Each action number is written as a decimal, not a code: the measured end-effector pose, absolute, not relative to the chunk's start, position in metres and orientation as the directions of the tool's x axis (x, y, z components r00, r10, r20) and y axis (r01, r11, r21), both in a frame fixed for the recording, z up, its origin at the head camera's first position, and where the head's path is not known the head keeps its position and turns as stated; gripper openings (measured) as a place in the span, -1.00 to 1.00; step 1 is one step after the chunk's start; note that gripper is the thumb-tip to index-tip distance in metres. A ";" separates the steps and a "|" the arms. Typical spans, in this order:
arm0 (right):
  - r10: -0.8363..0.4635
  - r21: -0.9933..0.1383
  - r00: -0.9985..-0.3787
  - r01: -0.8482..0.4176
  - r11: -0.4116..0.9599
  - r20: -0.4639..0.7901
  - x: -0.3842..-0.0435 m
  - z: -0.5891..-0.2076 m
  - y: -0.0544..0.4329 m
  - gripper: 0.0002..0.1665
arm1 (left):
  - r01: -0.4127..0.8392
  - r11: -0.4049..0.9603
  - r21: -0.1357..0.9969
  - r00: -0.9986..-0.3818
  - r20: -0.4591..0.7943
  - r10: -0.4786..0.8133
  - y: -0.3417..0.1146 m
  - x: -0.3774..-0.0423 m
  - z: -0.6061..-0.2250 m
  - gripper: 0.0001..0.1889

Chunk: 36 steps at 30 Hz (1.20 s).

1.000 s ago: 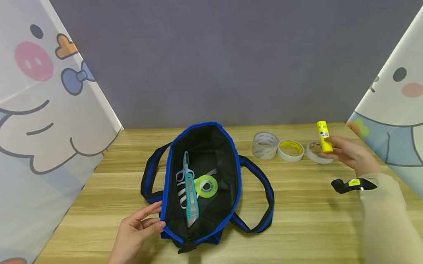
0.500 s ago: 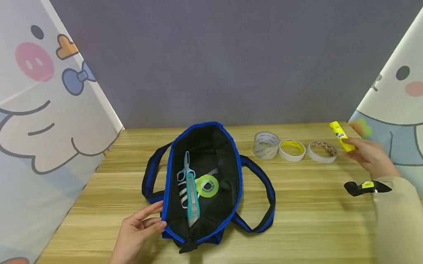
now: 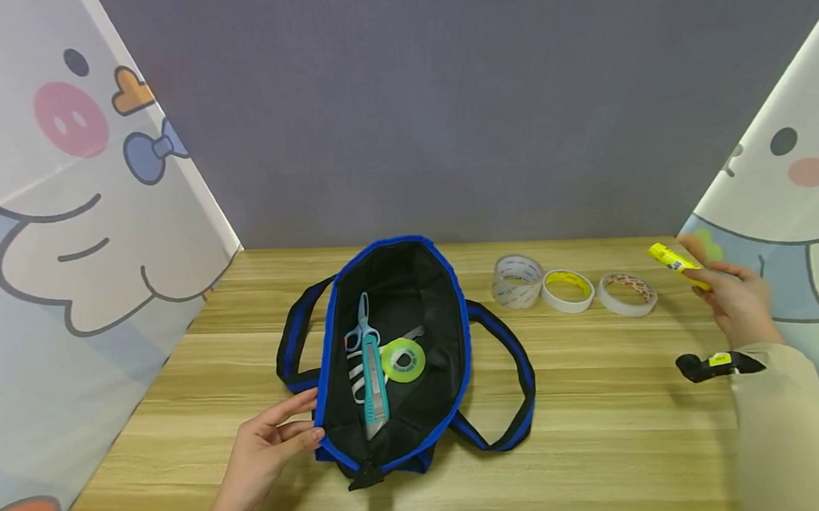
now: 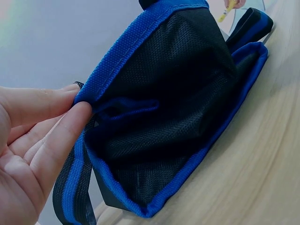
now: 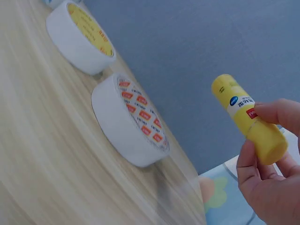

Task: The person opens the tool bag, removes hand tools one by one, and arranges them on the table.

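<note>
My left hand (image 3: 269, 455) pinches the blue-trimmed rim of a black tote bag (image 4: 187, 136) between thumb and fingers. The bag's mouth gapes upward on the table. Inside it lie a teal utility knife (image 3: 374, 386), light-blue scissors (image 3: 362, 315), a green tape roll (image 3: 403, 360) and some white-handled pieces partly hidden under the knife. At the far right, my right hand (image 3: 738, 302) holds a yellow glue stick (image 5: 243, 110) above the table, gripped near one end between thumb and fingers. The stick tilts toward the back left in the head view.
Three tape rolls stand in a row at the back right: a wide clear roll (image 3: 517, 281), a white roll with a yellow core (image 3: 567, 291) and another white roll (image 5: 126, 122) nearest my right hand. A bag strap (image 3: 513, 376) loops onto the table. Cartoon-printed side panels and a grey backdrop enclose the table.
My right hand has moved right with the glue stick, away from over the rightmost tape roll, and the stick has tipped from upright to slanting. My left hand stays on the bag rim.
</note>
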State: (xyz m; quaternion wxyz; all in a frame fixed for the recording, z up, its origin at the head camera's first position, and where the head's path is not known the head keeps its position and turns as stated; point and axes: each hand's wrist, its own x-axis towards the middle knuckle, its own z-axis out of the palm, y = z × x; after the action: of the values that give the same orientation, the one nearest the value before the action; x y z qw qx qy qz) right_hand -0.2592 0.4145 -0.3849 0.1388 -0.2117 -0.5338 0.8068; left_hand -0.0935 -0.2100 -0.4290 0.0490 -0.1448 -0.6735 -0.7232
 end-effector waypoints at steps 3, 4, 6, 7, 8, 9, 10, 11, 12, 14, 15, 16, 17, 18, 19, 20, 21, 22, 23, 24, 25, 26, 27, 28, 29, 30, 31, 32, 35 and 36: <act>0.504 -0.933 -0.846 -0.022 -0.360 -0.174 -0.260 -0.385 0.417 -0.58 | 0.261 -0.080 0.962 -0.956 0.270 0.118 -0.210 -0.093 -0.429 -0.50; 0.520 -0.933 -0.838 -0.035 -0.358 -0.168 -0.261 -0.385 0.417 -0.56 | 0.261 -0.079 0.962 -0.956 0.269 0.117 -0.210 -0.093 -0.429 -0.50; 0.546 -0.935 -0.821 -0.046 -0.353 -0.166 -0.261 -0.384 0.418 -0.52 | 0.262 -0.079 0.962 -0.956 0.270 0.116 -0.210 -0.093 -0.429 -0.49; 0.558 -0.933 -0.814 -0.055 -0.355 -0.164 -0.261 -0.383 0.418 -0.50 | 0.261 -0.079 0.962 -0.956 0.269 0.115 -0.210 -0.093 -0.429 -0.49; 0.570 -0.932 -0.806 -0.066 -0.356 -0.161 -0.261 -0.382 0.418 -0.48 | 0.262 -0.078 0.962 -0.956 0.270 0.115 -0.210 -0.093 -0.429 -0.49; 0.582 -0.931 -0.798 -0.076 -0.357 -0.158 -0.261 -0.382 0.418 -0.47 | 0.263 -0.077 0.962 -0.956 0.270 0.114 -0.210 -0.093 -0.429 -0.49; 0.593 -0.930 -0.790 -0.088 -0.358 -0.154 -0.261 -0.381 0.418 -0.45 | 0.262 -0.077 0.962 -0.956 0.270 0.115 -0.210 -0.093 -0.429 -0.49; 0.602 -0.930 -0.784 -0.095 -0.354 -0.149 -0.260 -0.381 0.418 -0.44 | 0.262 -0.076 0.962 -0.956 0.270 0.115 -0.210 -0.093 -0.428 -0.50; 0.610 -0.928 -0.780 -0.108 -0.356 -0.143 -0.260 -0.381 0.418 -0.44 | 0.262 -0.076 0.962 -0.956 0.269 0.115 -0.210 -0.093 -0.428 -0.50; 0.621 -0.927 -0.772 -0.122 -0.355 -0.136 -0.261 -0.381 0.418 -0.43 | 0.264 -0.074 0.962 -0.956 0.271 0.115 -0.210 -0.093 -0.428 -0.50; 0.621 -0.924 -0.772 -0.131 -0.360 -0.132 -0.261 -0.382 0.418 -0.43 | 0.263 -0.075 0.962 -0.956 0.271 0.115 -0.210 -0.093 -0.429 -0.50; 0.624 -0.920 -0.771 -0.143 -0.365 -0.128 -0.261 -0.383 0.419 -0.43 | 0.264 -0.075 0.962 -0.956 0.271 0.116 -0.210 -0.093 -0.429 -0.50; 0.627 -0.915 -0.769 -0.157 -0.372 -0.123 -0.261 -0.384 0.419 -0.43 | 0.264 -0.075 0.962 -0.955 0.271 0.116 -0.210 -0.093 -0.429 -0.50; 0.631 -0.912 -0.766 -0.167 -0.374 -0.119 -0.262 -0.385 0.420 -0.44 | 0.263 -0.076 0.962 -0.955 0.271 0.117 -0.210 -0.093 -0.429 -0.50; 0.634 -0.912 -0.765 -0.173 -0.371 -0.114 -0.263 -0.386 0.420 -0.44 | 0.263 -0.076 0.962 -0.956 0.270 0.117 -0.210 -0.093 -0.429 -0.50; 0.638 -0.913 -0.763 -0.177 -0.367 -0.108 -0.263 -0.387 0.421 -0.45 | 0.262 -0.076 0.962 -0.956 0.270 0.118 -0.210 -0.093 -0.429 -0.50; 0.639 -0.915 -0.762 -0.180 -0.361 -0.102 -0.263 -0.388 0.422 -0.45 | 0.263 -0.076 0.962 -0.955 0.270 0.118 -0.210 -0.093 -0.429 -0.50; 0.643 -0.922 -0.759 -0.171 -0.347 -0.101 -0.264 -0.388 0.422 -0.45 | 0.263 -0.076 0.962 -0.955 0.270 0.118 -0.210 -0.093 -0.429 -0.50; 0.644 -0.931 -0.759 -0.156 -0.329 -0.100 -0.264 -0.389 0.423 -0.45 | 0.262 -0.078 0.962 -0.956 0.270 0.119 -0.210 -0.093 -0.429 -0.50; 0.645 -0.945 -0.757 -0.131 -0.301 -0.100 -0.264 -0.390 0.424 -0.46 | 0.262 -0.078 0.962 -0.956 0.270 0.119 -0.210 -0.093 -0.429 -0.50; 0.644 -0.956 -0.759 -0.106 -0.275 -0.101 -0.264 -0.390 0.424 -0.47 | 0.262 -0.079 0.962 -0.956 0.270 0.119 -0.210 -0.093 -0.429 -0.50; 0.642 -0.967 -0.760 -0.078 -0.244 -0.101 -0.264 -0.391 0.424 -0.48 | 0.263 -0.078 0.962 -0.955 0.271 0.119 -0.210 -0.093 -0.429 -0.50; 0.643 -0.976 -0.760 -0.050 -0.210 -0.099 -0.265 -0.391 0.424 -0.49 | 0.262 -0.078 0.962 -0.956 0.270 0.118 -0.210 -0.093 -0.429 -0.50; 0.645 -0.984 -0.758 -0.023 -0.175 -0.097 -0.265 -0.392 0.424 -0.50 | 0.261 -0.078 0.962 -0.956 0.269 0.118 -0.210 -0.093 -0.429 -0.49; 0.645 -0.990 -0.759 -0.003 -0.140 -0.089 -0.265 -0.392 0.424 -0.52 | 0.261 -0.077 0.962 -0.956 0.268 0.117 -0.210 -0.093 -0.429 -0.49; 0.644 -0.993 -0.760 0.014 -0.115 -0.085 -0.266 -0.393 0.424 -0.53 | 0.260 -0.076 0.963 -0.957 0.267 0.116 -0.210 -0.093 -0.429 -0.49; 0.642 -0.995 -0.763 0.022 -0.100 -0.082 -0.266 -0.394 0.423 -0.54 | 0.259 -0.076 0.963 -0.957 0.267 0.115 -0.210 -0.093 -0.429 -0.50; 0.640 -0.996 -0.765 0.029 -0.086 -0.077 -0.267 -0.395 0.423 -0.55 | 0.258 -0.075 0.963 -0.957 0.266 0.115 -0.210 -0.093 -0.429 -0.50; 0.615 -0.997 -0.785 0.049 -0.053 -0.071 -0.270 -0.399 0.423 -0.57 | 0.259 -0.079 0.963 -0.957 0.267 0.116 -0.210 -0.093 -0.429 -0.49; 0.602 -0.997 -0.796 0.059 -0.041 -0.071 -0.271 -0.400 0.423 -0.57 | 0.260 -0.080 0.962 -0.956 0.268 0.118 -0.210 -0.093 -0.429 -0.49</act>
State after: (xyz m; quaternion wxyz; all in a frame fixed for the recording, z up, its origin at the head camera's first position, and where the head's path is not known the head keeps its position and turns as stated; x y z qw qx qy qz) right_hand -0.2714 0.4231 -0.4003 0.2005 -0.2489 -0.6630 0.6770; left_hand -0.0932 -0.2099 -0.4294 0.0493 -0.1395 -0.6763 -0.7216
